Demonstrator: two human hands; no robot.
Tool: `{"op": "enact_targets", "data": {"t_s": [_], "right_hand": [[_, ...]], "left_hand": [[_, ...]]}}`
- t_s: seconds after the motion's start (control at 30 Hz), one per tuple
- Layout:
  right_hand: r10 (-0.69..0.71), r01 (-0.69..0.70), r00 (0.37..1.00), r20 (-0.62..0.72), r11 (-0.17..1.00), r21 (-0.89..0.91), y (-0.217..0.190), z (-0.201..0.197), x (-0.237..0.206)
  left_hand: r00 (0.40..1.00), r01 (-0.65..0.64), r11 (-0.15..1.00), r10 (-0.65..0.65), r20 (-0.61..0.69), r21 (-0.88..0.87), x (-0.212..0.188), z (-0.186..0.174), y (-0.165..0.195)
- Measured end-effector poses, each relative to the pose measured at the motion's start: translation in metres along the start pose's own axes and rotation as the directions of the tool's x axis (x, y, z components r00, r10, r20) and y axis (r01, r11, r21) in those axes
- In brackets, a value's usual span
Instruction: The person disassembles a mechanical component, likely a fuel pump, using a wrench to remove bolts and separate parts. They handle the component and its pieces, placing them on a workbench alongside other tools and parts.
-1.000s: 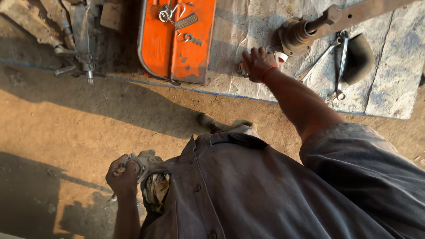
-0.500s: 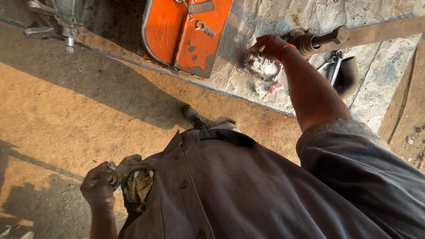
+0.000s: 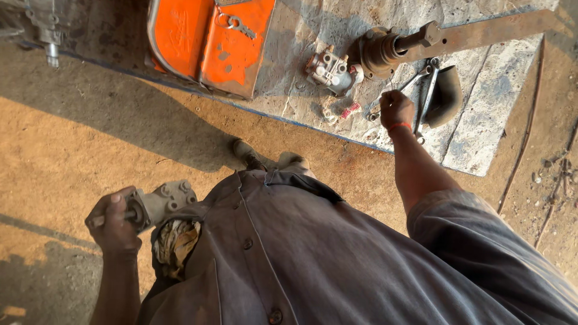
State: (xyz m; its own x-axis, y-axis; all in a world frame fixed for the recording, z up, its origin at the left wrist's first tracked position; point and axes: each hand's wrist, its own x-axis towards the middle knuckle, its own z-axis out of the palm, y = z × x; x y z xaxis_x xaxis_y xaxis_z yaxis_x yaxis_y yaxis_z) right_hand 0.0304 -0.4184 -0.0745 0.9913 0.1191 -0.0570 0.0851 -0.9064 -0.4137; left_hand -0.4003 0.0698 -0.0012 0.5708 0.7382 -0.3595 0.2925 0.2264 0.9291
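- Left hand (image 3: 111, 222) closed around a grey metal part (image 3: 158, 204), held at hip level, just beside a rag (image 3: 174, 241) stuffed in the shirt pocket.
- Right hand (image 3: 395, 109) stretched out to the stone slab (image 3: 481, 96), fingers curled on a thin metal tool (image 3: 385, 99); grip partly hidden, exact hold hard to tell.
- Beside that hand: wrenches (image 3: 428, 90) next to a dark curved piece (image 3: 448, 96), close to the slab's right side.
- Just left of the hand: small red bit (image 3: 350, 110) and a grey valve block (image 3: 328, 69), with a rusty hub and shaft (image 3: 391, 48) behind.
- Orange panel (image 3: 208, 42) overhanging the slab's near edge, a key (image 3: 238, 25) lying on top.
- Slab edge running diagonally; bare dirt ground (image 3: 90, 138) below it, broad and sunlit, shoes (image 3: 265, 159) planted just short of the edge.
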Motion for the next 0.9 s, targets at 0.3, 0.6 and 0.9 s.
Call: {"op": "enact_targets", "data": {"t_s": [0.3, 0.6, 0.9], "right_hand": [[-0.203, 0.207, 0.976, 0.085, 0.978, -0.041, -0.079, 0.032, 0.019], [-0.245, 0.226, 0.904, 0.351, 0.97, 0.095, -0.073, 0.04, 0.057], [-0.216, 0.335, 0.892, 0.398, 0.906, -0.259, -0.119, 0.049, 0.046]], "left_hand": [[0.968, -0.186, 0.914, 0.234, -0.094, 0.36, -0.034, 0.016, -0.014], [0.893, -0.029, 0.976, 0.122, -0.433, 0.216, -0.087, -0.062, -0.101], [0.865, 0.11, 0.947, 0.058, -0.499, 0.301, -0.098, -0.081, -0.113]]}}
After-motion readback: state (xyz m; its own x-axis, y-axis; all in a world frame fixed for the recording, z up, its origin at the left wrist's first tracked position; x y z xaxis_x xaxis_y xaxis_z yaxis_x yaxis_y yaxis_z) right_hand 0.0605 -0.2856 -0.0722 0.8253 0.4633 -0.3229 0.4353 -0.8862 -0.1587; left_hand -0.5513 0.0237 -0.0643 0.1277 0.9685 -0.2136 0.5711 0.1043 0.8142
